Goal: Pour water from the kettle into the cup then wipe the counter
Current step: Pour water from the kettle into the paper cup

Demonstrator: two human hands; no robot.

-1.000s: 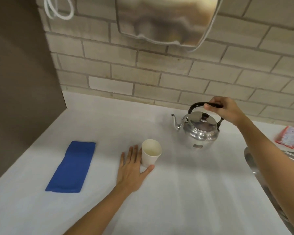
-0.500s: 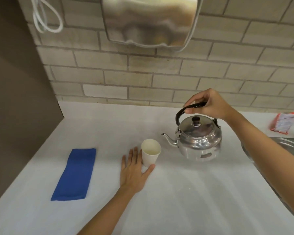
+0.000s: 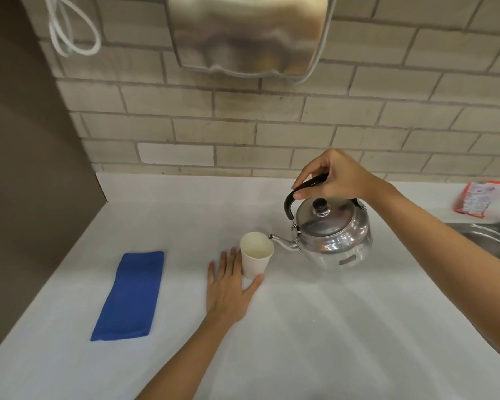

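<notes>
Fingers (image 3: 231,262) of the left hand (image 3: 228,290) lie flat and spread on the white counter (image 3: 315,342), grasping nothing, thumb and forefinger cradling the base of the upright white paper cup (image 3: 256,258); a folded blue cloth (image 3: 130,295) lies well to the left. Behind the cup, the right hand (image 3: 334,176) is clenched around the black handle of the steel kettle (image 3: 334,235), spout tip at the cup's rim. Farthest: a red packet (image 3: 478,199) by the brick wall (image 3: 272,125), beside a steel sink (image 3: 491,238).

Brick-walled kitchen corner, as I see it

Pale brick wall (image 3: 243,131) w/ steel dispenser (image 3: 248,33) mounted up top, white cord (image 3: 70,33) hanging left; brown panel (image 3: 26,140) at left, steel sink (image 3: 485,235) far right.
</notes>
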